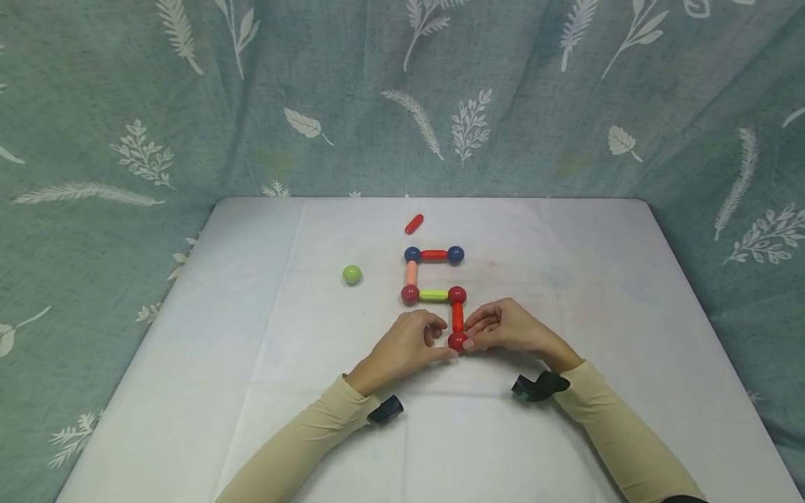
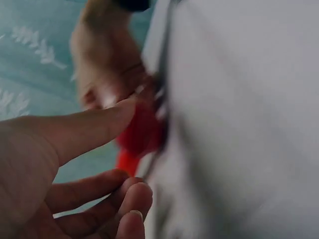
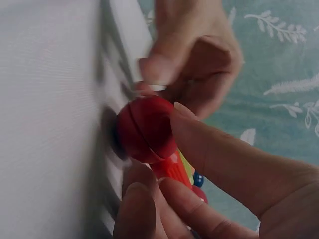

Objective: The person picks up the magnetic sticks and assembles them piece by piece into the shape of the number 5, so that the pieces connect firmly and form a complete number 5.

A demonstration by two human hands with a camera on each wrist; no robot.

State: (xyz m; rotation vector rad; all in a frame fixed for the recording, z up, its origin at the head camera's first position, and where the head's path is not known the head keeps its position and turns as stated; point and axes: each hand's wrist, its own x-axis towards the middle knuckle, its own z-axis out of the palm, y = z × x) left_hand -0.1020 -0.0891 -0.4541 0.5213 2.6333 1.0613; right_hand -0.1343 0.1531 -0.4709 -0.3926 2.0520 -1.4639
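Observation:
A zigzag of balls and short rods lies on the white table. At its near end, a red ball (image 1: 457, 341) joins an orange-red rod (image 1: 458, 318). My right hand (image 1: 512, 327) pinches that ball, thumb on its side and fingertips by the rod; the thumb (image 3: 214, 149) covers part of the ball in the right wrist view. On the other side my left hand (image 1: 409, 346) has its fingers loosely bent, thumb tip right at the ball. Farther along come another red ball (image 1: 457, 295), a yellow-green rod (image 1: 434, 295) and a third red ball (image 1: 410, 294).
A pink rod (image 1: 411, 273) leads up to a blue ball (image 1: 411, 255), then a red rod (image 1: 434, 255) and a second blue ball (image 1: 455, 255). Apart lie a green ball (image 1: 352, 274) and a loose red rod (image 1: 414, 224). A leaf-patterned cloth (image 1: 352, 161) hangs behind the table.

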